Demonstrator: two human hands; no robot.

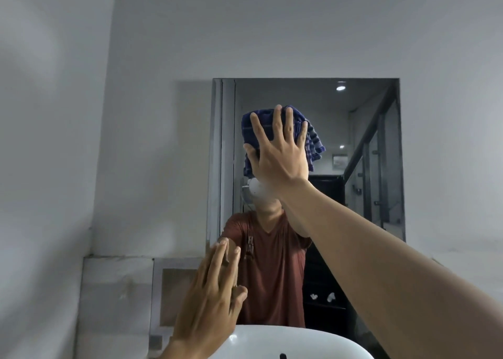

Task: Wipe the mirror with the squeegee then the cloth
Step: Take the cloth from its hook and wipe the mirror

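Observation:
A rectangular mirror point(364, 129) hangs on the white wall ahead of me. My right hand point(277, 151) is raised with its fingers spread, pressing a blue checked cloth point(313, 138) flat against the upper middle of the glass. The cloth bunches out above and to the right of my fingers. My left hand point(212, 290) is lower, near the mirror's bottom left corner, fingers straight and together, holding nothing. No squeegee is in view. The mirror reflects a person in a reddish-brown shirt.
A white basin point(299, 342) curves across the bottom edge below the mirror. A tiled panel point(119, 285) sits on the wall at lower left. White wall surrounds the mirror above and to both sides.

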